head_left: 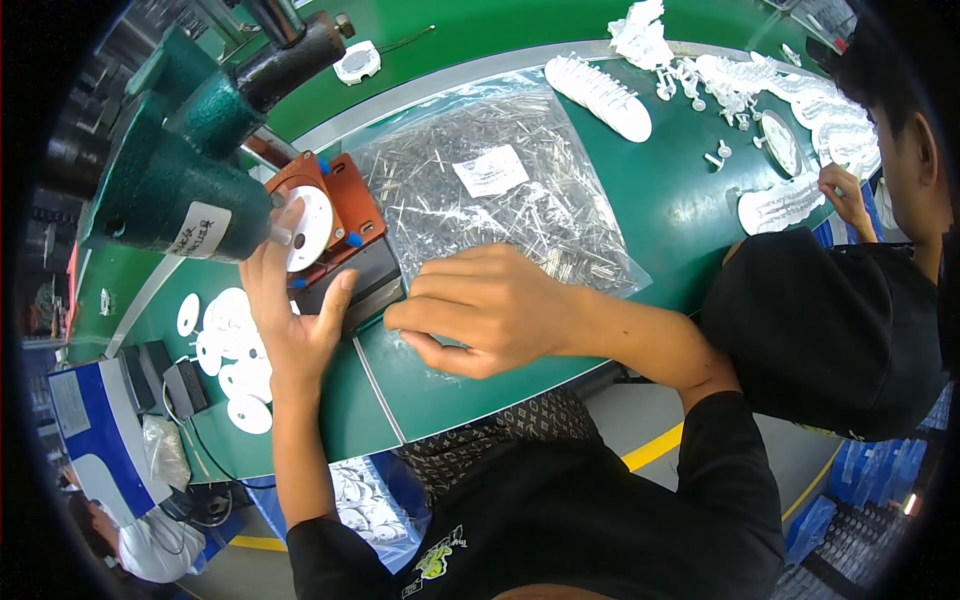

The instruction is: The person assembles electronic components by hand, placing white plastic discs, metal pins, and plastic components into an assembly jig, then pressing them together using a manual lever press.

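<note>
A white round disc [311, 228] with a dark centre hole sits on the red fixture [362, 200], under the head of a green press [190, 190]. At the disc's left edge is my left hand [285, 310], its fingers stretched up and its thumb spread apart; the press head partly hides the fingertips. My right hand [490, 312] hovers in front of a clear plastic bag [590, 215] full of thin metal pins [430, 150]. Its fingers are curled in towards the thumb, and whatever they may hold is hidden.
Loose white discs [232, 335] lie left of my left forearm. A row of stacked white discs [600, 97] and small white plastic parts [685, 80] lie beyond the bag. At the right a co-worker [830, 310] sits close. A blue bin [370, 505] of discs stands below the table edge.
</note>
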`<state>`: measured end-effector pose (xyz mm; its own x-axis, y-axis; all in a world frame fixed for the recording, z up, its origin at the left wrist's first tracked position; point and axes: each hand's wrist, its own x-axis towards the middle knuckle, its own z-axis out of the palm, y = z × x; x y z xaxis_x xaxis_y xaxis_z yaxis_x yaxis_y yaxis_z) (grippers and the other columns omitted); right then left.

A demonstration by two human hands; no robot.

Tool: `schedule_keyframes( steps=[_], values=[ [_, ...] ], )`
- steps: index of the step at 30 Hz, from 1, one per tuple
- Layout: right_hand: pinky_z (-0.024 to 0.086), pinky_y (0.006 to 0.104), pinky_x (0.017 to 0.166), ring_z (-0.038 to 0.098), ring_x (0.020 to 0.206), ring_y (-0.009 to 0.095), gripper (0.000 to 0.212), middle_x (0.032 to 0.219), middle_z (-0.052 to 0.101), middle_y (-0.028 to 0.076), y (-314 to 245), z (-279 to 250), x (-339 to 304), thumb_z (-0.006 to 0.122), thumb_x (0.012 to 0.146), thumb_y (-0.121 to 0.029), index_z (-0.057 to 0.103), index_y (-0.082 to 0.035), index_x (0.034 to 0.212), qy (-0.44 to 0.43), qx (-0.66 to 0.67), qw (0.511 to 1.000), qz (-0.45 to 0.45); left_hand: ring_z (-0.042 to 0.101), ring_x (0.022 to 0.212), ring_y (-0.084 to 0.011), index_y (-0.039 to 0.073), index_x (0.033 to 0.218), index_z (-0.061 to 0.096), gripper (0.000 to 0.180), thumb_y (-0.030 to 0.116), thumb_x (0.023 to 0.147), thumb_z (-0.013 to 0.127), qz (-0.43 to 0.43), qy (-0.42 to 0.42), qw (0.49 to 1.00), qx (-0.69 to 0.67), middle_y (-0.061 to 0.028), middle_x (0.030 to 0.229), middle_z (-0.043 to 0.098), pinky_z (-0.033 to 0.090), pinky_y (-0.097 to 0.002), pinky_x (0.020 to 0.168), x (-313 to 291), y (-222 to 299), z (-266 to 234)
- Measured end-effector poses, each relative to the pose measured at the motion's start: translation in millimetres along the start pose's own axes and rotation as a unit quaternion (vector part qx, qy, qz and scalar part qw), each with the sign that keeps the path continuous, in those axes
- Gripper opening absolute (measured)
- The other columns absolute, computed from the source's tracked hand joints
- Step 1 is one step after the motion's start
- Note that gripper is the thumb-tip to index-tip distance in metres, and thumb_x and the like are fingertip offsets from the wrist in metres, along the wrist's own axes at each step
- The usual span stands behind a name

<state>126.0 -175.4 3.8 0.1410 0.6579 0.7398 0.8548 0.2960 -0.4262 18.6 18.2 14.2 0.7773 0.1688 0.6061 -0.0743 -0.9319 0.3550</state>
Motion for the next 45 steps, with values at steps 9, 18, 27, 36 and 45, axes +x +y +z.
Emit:
schedule_keyframes(
  steps=[9, 18, 27, 36, 45],
  values=[
    [0.044, 0.0294, 0.046, 0.056, 0.056, 0.018, 0.018, 0.068, 0.055, 0.003, 6, -5, 7, 0.070, 0.069, -0.004, 0.063, -0.005, 0.085, -0.021, -0.008, 0.999, -0.029, 0.053, 0.104, -0.0278, 0.001, 0.119, 0.057, 0.049, 0.019, 0.078, 0.075, -0.047, 0.027, 0.997, 0.053, -0.0151, 0.107, 0.057, 0.040, -0.0339, 0.092, 11, -12, -2],
    [0.049, 0.0305, 0.057, 0.061, 0.066, 0.024, 0.023, 0.086, 0.066, 0.012, 8, -20, 22, 0.066, 0.068, 0.004, 0.064, -0.001, 0.090, 0.093, -0.037, 0.992, -0.079, 0.042, 0.127, -0.0386, 0.002, 0.116, 0.061, 0.054, 0.025, 0.071, 0.078, 0.000, 0.033, 0.995, -0.090, -0.0173, 0.125, 0.056, 0.030, -0.0457, 0.108, 17, -14, -2],
    [0.044, 0.0379, 0.091, 0.057, 0.102, 0.027, 0.035, 0.106, 0.059, 0.021, -93, -118, 225, 0.061, 0.088, -0.018, 0.056, 0.007, 0.112, 0.417, -0.355, 0.808, -0.218, 0.042, 0.130, -0.0377, -0.001, 0.116, 0.059, 0.054, 0.020, 0.071, 0.079, 0.027, 0.077, 0.996, -0.035, -0.0188, 0.128, 0.054, 0.037, -0.0445, 0.104, 9, -8, -5],
    [0.049, 0.0432, 0.078, 0.056, 0.087, 0.027, 0.037, 0.099, 0.056, 0.015, -98, -87, 154, 0.033, 0.100, -0.027, 0.054, 0.002, 0.093, 0.300, 0.056, 0.945, -0.116, 0.042, 0.128, -0.0370, -0.002, 0.129, 0.048, 0.066, 0.019, 0.072, 0.076, 0.005, 0.056, 0.997, -0.054, -0.0190, 0.134, 0.048, 0.036, -0.0435, 0.106, 8, -18, -15],
    [0.035, 0.0401, 0.081, 0.043, 0.063, 0.018, 0.041, 0.067, 0.041, 0.004, -108, -23, 48, 0.027, 0.098, -0.029, 0.034, -0.013, 0.060, 0.345, 0.253, 0.902, -0.056, 0.043, 0.127, -0.0358, 0.001, 0.129, 0.048, 0.067, 0.011, 0.068, 0.074, 0.017, 0.060, 0.995, -0.084, -0.0183, 0.133, 0.048, 0.037, -0.0424, 0.105, 5, -12, -12]
  ],
)
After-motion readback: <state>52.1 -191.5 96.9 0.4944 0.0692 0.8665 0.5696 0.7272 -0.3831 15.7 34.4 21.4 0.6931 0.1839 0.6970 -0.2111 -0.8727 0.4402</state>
